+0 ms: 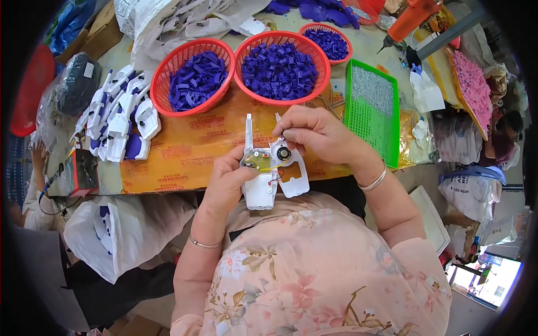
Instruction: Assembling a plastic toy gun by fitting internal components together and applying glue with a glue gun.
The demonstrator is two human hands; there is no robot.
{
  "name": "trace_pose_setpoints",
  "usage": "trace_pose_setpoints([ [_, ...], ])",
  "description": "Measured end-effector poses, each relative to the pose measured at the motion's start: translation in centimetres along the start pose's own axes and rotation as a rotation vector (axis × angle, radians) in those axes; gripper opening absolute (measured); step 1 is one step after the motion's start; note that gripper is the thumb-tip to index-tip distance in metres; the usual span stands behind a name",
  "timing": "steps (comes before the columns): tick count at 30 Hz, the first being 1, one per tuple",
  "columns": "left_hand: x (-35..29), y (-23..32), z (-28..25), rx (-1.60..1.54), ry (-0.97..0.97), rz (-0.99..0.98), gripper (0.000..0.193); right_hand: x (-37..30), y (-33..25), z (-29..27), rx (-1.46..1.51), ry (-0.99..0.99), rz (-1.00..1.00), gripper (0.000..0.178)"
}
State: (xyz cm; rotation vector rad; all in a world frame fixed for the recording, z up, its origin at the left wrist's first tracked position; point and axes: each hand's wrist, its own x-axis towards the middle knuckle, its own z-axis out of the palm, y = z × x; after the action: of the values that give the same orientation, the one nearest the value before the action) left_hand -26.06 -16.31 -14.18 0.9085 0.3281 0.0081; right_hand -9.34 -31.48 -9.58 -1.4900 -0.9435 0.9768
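My left hand (226, 175) is closed round a white plastic housing half (259, 193) with a small green circuit board (256, 159) inside. Beside it, joined by thin yellow and red wires, lies a second white housing half (295, 187) carrying a round black speaker (283, 153). My right hand (309, 130) pinches at the upper end of this second half, just above the speaker. A small dark bit shows by its fingertips, too little to name. Both halves lie with their insides up at the table's near edge.
Red baskets of purple plastic parts (280, 70) stand ahead. A green tray (399, 126) with small silvery pieces is at the right, below an orange power screwdriver (412, 21). White and purple housings (117, 120) are piled at the left. Another person's arm (39, 168) reaches in at far left.
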Motion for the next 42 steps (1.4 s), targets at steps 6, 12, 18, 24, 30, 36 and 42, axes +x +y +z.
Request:
trace_pose_setpoints([
  [6, -0.7, 0.5, 1.6, 0.131, -0.027, -0.023, 0.044, -0.4, 1.5, 0.1, 0.153, -0.072, 0.044, 0.014],
  [12, -1.0, 0.7, 2.7, 0.107, -0.002, -0.041, 0.042, -0.7, 0.6, 0.7, 0.118, -0.053, 0.049, 0.012],
  [18, -1.3, 0.8, 3.3, 0.163, 0.018, -0.048, 0.041, -0.6, 0.6, 0.0, -0.155, -0.109, -0.102, 0.012],
  [24, -1.3, 0.9, 3.6, 0.25, 0.015, -0.05, 0.038, -0.3, 0.3, -0.1, -0.172, -0.18, -0.087, 0.012],
  [30, -1.4, 0.9, 3.6, 0.271, 0.017, -0.071, 0.038, -0.5, 0.6, -0.1, 0.101, -0.191, 0.024, 0.017],
  [36, -1.4, 0.7, 3.5, 0.247, 0.032, -0.102, 0.038, -0.4, 1.0, -0.1, 0.104, -0.174, 0.04, 0.015],
  [42, -1.7, 0.6, 3.8, 0.291, 0.032, -0.093, 0.037, -0.4, 1.8, 0.2, 0.091, -0.139, 0.081, 0.014],
])
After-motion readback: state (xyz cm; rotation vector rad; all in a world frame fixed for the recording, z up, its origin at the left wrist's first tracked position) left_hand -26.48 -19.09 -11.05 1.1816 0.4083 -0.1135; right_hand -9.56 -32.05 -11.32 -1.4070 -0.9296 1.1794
